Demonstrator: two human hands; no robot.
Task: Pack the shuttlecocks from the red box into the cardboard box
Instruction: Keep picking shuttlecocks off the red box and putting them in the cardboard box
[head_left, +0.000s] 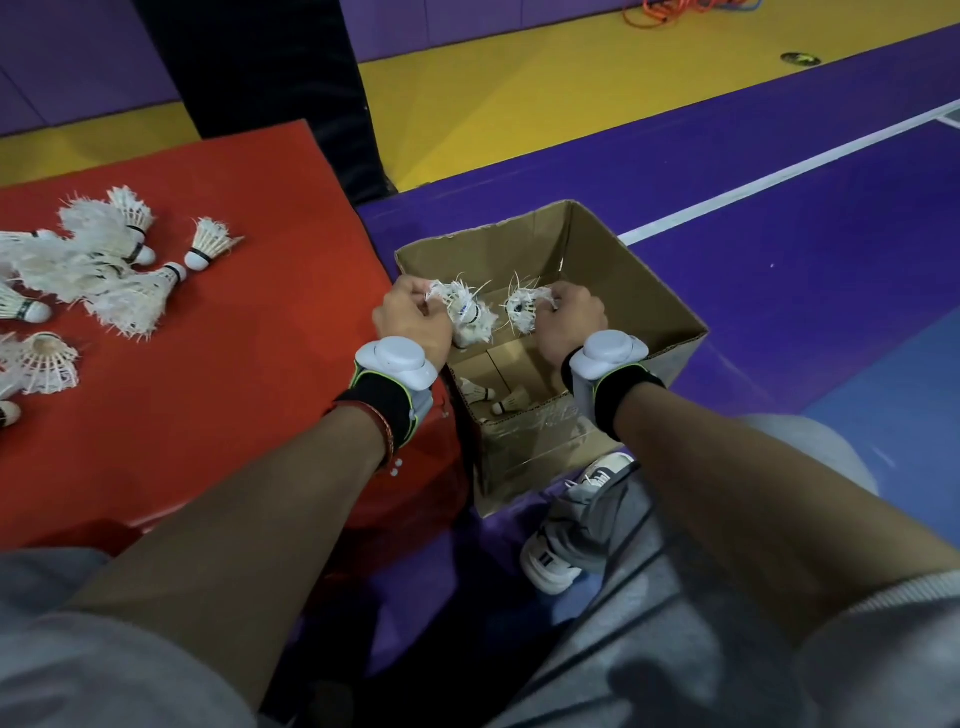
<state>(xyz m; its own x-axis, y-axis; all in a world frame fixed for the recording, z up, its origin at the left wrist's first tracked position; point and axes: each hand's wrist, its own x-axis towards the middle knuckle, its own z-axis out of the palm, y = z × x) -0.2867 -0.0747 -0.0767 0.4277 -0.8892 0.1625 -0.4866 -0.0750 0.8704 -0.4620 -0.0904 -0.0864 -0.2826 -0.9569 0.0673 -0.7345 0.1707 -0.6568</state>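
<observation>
L grip (410, 319): pinched shuttlecock (466, 313) over cardboard box (524, 457).
R grip (569, 318): held second shuttlecock (525, 307).
Handling: prob. v. light; frayed feathers brittle, so take by cork.

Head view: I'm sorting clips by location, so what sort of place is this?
Probably an indoor badminton court or sports hall: a purple and yellow floor with a white line, and worn shuttlecocks heaped on the red box.
</observation>
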